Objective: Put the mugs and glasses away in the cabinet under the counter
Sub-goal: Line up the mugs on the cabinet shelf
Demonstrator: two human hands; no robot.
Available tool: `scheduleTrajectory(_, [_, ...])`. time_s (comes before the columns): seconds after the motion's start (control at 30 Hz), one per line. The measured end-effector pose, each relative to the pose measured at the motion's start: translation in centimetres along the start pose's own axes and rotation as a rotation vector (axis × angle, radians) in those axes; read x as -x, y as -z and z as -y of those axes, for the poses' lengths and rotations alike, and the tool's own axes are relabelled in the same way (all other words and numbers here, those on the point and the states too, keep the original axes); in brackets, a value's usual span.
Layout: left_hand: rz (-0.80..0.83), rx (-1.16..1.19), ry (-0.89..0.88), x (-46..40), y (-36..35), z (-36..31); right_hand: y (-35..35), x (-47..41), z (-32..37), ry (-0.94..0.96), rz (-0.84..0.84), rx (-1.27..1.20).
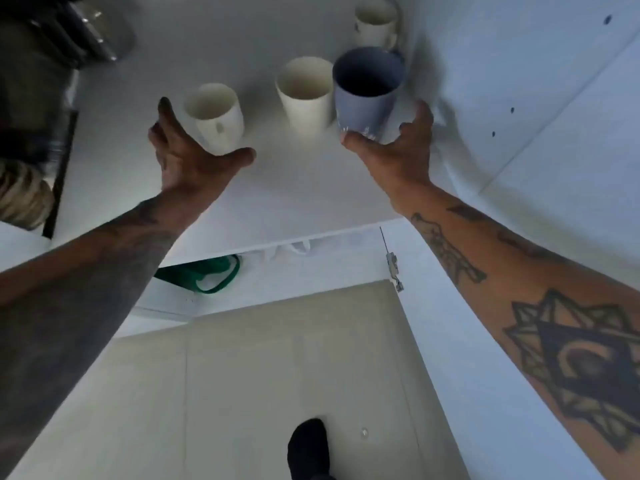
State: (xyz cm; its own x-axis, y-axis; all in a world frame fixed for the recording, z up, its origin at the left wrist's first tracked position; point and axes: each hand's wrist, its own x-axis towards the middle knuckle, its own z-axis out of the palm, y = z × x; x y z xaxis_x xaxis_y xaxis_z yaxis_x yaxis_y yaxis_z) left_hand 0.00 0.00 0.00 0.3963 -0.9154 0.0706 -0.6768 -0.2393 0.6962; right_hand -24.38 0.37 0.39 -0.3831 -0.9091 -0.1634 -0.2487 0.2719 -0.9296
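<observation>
A white mug (214, 116) stands on the white cabinet shelf (294, 188). My left hand (183, 150) is spread around its near side, thumb by the base, fingers a little apart from its left wall. My right hand (398, 147) holds a grey-blue mug (363, 95) by its base, thumb and fingertips on either side, at the right of the shelf. A handleless white cup (304, 91) stands just left of the grey-blue mug and is partly overlapped by it. Another white mug (375, 24) with a small print sits further back.
The cabinet's right wall (519, 81) with pin holes rises close to my right hand. The open door (485, 341) and its hinge (393, 268) are at lower right. A green-trimmed item (214, 275) lies on the shelf below. Metal pots (93, 32) are at upper left. My foot (308, 448) is on the floor.
</observation>
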Motion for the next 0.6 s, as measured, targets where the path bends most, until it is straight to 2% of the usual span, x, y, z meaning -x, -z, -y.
scheduleTrajectory(0.17, [0.061, 0.157, -0.011, -3.8, -2.2, 1.1, -2.6, -2.1, -0.2, 0.118, -0.121, 0.104])
scheduleTrajectory(0.37, [-0.058, 0.228, -0.048, -2.1, -2.6, 0.4, -1.8, -1.5, -0.8, 0.230, -0.196, 0.061])
scheduleTrajectory(0.5, [0.033, 0.196, -0.140, 2.2, -2.3, -0.7, 0.4, 1.9, -2.5, 0.300, -0.251, -0.039])
scheduleTrajectory(0.6, [0.127, 0.180, -0.222, 4.7, -3.0, -2.1, 2.1, 3.5, -3.4, 0.279, -0.254, -0.077])
